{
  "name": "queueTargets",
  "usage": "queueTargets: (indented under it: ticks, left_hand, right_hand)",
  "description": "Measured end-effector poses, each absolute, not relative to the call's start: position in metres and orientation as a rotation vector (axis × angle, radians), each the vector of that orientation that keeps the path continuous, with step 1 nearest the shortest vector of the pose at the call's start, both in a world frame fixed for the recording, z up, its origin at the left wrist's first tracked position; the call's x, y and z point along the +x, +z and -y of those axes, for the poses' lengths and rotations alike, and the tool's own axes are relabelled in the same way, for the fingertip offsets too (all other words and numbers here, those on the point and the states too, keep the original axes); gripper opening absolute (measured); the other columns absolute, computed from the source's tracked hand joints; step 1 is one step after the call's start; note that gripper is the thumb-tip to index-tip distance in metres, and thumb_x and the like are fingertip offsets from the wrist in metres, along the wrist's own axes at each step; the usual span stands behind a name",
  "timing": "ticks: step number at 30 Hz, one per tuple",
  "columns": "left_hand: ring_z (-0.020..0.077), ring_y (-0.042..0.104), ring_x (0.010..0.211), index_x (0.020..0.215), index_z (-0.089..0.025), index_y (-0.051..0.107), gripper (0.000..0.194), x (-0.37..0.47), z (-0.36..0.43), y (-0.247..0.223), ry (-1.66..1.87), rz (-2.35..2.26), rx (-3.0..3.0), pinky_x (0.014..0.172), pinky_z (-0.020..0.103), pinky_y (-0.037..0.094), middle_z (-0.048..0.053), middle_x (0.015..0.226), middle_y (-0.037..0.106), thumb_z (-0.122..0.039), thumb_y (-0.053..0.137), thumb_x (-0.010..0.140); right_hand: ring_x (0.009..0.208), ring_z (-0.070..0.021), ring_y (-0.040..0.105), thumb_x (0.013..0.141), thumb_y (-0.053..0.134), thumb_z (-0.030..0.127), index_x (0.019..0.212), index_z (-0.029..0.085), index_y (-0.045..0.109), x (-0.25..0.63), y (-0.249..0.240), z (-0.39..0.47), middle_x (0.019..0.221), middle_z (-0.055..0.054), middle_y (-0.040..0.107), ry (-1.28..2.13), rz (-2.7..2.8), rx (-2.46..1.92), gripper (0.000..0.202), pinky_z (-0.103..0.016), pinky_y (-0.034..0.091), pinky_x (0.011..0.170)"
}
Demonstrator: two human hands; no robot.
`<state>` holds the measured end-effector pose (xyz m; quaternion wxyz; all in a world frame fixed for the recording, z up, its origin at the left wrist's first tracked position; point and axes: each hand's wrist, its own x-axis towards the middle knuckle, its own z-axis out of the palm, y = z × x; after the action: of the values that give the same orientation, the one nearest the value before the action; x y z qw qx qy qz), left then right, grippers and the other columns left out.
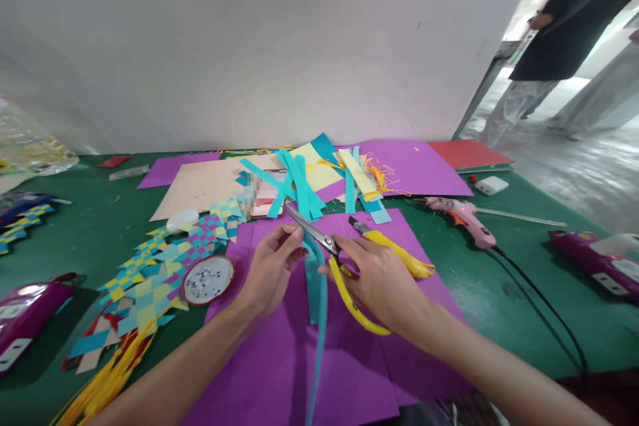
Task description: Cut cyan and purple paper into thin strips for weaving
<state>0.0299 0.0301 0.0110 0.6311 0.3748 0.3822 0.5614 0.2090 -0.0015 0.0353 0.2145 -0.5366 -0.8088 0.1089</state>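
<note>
My left hand (279, 259) pinches the upper end of a long teal paper strip (321, 319), which curves down towards me. Yellow-handled scissors (357, 309) are in my right hand (377, 273), their blades pointing up and left beside the strip's pinched end. Whether the blades touch the strip, I cannot tell. Another teal strip (312, 286) lies flat beneath on the purple paper sheets (269, 366). A yellow utility knife (399, 253) rests just beyond my right hand. Left of my left hand is a round lid (208, 279) holding small dark-and-white pieces.
More teal strips (299, 186) lie ahead. Woven paper pieces (160, 279) and yellow tassels (110, 379) spread to the left. A pink glue gun (462, 216) with a black cord sits right, near a purple power strip (594, 259). A white board (249, 53) stands behind; a person (564, 26) stands beyond.
</note>
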Motion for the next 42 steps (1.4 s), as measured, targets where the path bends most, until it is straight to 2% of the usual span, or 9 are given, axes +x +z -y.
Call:
queueTargets:
  ticks: [7,12,15,21,32,34,36,39,42]
  left_hand:
    - [0.0089,0.056,0.062,0.075,-0.017,0.063,0.016,0.029,-0.031,0.014,1.255,-0.932,0.926,0.055,0.019,0.045,0.0,0.076,0.063,-0.032,0.068,0.079]
    - [0.0084,0.054,0.056,0.074,-0.017,0.059,0.018,0.028,-0.032,0.014,1.247,-0.956,0.915,0.052,0.019,0.043,-0.002,0.065,0.059,-0.031,0.071,0.076]
    - [0.0074,0.052,0.055,0.074,-0.018,0.057,0.019,0.027,-0.032,0.016,1.236,-0.96,0.903,0.051,0.018,0.042,-0.003,0.064,0.057,-0.031,0.07,0.077]
    - [0.0063,0.051,0.055,0.076,-0.018,0.057,0.018,0.026,-0.034,0.019,1.253,-1.007,0.89,0.05,0.016,0.039,-0.005,0.063,0.058,-0.03,0.07,0.077]
    - [0.0059,0.051,0.053,0.082,-0.019,0.06,0.021,0.025,-0.037,0.021,1.237,-1.048,0.9,0.05,0.017,0.04,-0.006,0.064,0.057,-0.031,0.074,0.071]
    - [0.0057,0.051,0.052,0.081,-0.019,0.06,0.022,0.024,-0.039,0.021,1.276,-1.039,0.905,0.049,0.017,0.039,-0.006,0.063,0.057,-0.03,0.075,0.07]
    - [0.0058,0.053,0.053,0.082,-0.019,0.061,0.023,0.022,-0.041,0.021,1.323,-1.035,0.897,0.049,0.017,0.039,-0.006,0.064,0.057,-0.03,0.076,0.068]
    - [0.0051,0.052,0.053,0.083,-0.018,0.061,0.025,0.019,-0.044,0.02,1.388,-1.042,0.891,0.049,0.016,0.039,-0.007,0.064,0.056,-0.029,0.077,0.067]
    - [0.0047,0.05,0.054,0.083,-0.018,0.062,0.025,0.018,-0.044,0.02,1.448,-1.031,0.9,0.051,0.015,0.041,-0.006,0.065,0.055,-0.028,0.077,0.067]
  right_hand:
    - [0.105,-0.0299,0.056,0.087,0.049,0.046,0.122,0.015,0.046,0.243,0.059,-0.036,0.115,-0.016,0.059,0.066,2.118,-1.478,0.047,-0.038,0.043,0.084]
    - [0.099,-0.0292,0.057,0.084,0.052,0.042,0.118,0.016,0.051,0.255,0.07,-0.099,0.107,-0.015,0.061,0.004,2.191,-1.65,0.043,-0.037,0.043,0.082]
    - [0.105,-0.0298,0.055,0.084,0.049,0.03,0.119,0.016,0.053,0.25,0.064,-0.138,0.111,-0.016,0.06,-0.034,2.183,-1.835,0.037,-0.036,0.042,0.083]
    - [0.108,-0.0332,0.053,0.082,0.05,0.025,0.117,0.008,0.054,0.229,0.042,-0.187,0.112,-0.021,0.058,0.006,2.194,-2.007,0.039,-0.037,0.041,0.083]
    - [0.118,-0.0329,0.045,0.085,0.047,0.02,0.115,0.004,0.057,0.218,0.044,-0.182,0.123,-0.025,0.052,0.111,2.183,-1.932,0.035,-0.04,0.037,0.09]
    - [0.107,-0.0265,0.053,0.089,0.045,0.03,0.103,0.009,0.063,0.212,0.051,-0.157,0.113,-0.019,0.06,0.19,2.24,-1.804,0.031,-0.033,0.04,0.084]
    - [0.078,-0.017,0.06,0.092,0.037,0.046,0.083,0.014,0.066,0.205,0.055,-0.125,0.085,-0.009,0.067,0.378,2.32,-1.652,0.044,-0.025,0.042,0.07]
    - [0.055,-0.0105,0.053,0.089,0.042,0.051,0.073,0.015,0.061,0.195,0.057,-0.076,0.063,-0.003,0.06,1.181,2.269,-1.236,0.044,-0.021,0.038,0.053]
    - [0.048,-0.0065,0.039,0.085,0.05,0.041,0.055,0.017,0.044,0.189,0.055,-0.044,0.052,0.004,0.041,1.178,2.219,-1.132,0.039,-0.021,0.027,0.046]
